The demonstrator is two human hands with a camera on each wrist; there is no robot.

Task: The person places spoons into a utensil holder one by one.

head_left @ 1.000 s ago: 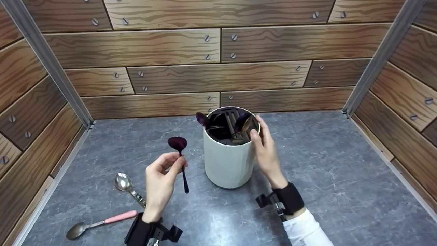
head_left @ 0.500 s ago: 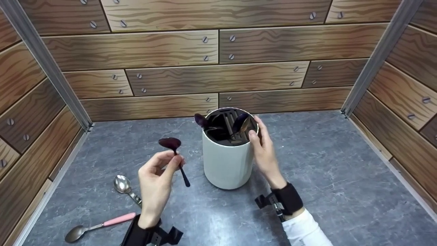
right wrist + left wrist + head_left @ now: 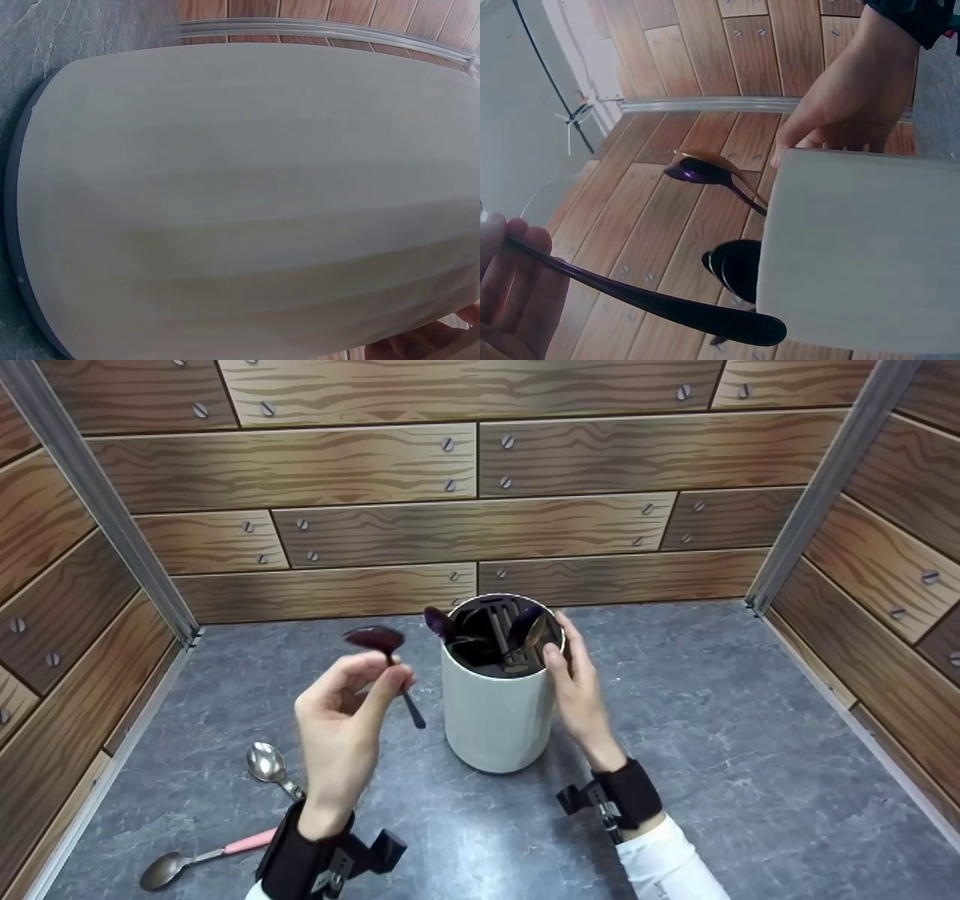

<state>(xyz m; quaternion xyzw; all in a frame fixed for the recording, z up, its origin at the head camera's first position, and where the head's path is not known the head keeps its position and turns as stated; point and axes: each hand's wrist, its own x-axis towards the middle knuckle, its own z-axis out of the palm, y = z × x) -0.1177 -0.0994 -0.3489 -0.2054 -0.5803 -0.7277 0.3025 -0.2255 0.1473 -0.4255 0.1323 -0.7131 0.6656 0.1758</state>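
My left hand [image 3: 341, 727] pinches a dark purple spoon [image 3: 377, 639] between thumb and fingers, left of a pale utensil holder [image 3: 495, 720]. Its bowl is up, and the handle slants down toward the holder. In the left wrist view the spoon handle [image 3: 667, 306] overlaps the holder's rim edge. My right hand [image 3: 581, 697] grips the holder's right side at the rim, thumb toward the front. Inside the dark divided top stand a purple spoon [image 3: 438, 622] at the left and a gold-toned spoon [image 3: 535, 634] at the right. The holder's wall [image 3: 240, 180] fills most of the right wrist view.
Two spoons lie on the grey marbled table [image 3: 697, 765] at the left: a silver one [image 3: 265, 763], its handle partly behind my left wrist, and one with a pink handle [image 3: 250, 841]. Wood-patterned walls [image 3: 375, 532] enclose the back and sides.
My left hand has risen, first drifting a little left, and the spoon has tilted so its handle points more toward the holder. The right hand keeps its grip on the holder.
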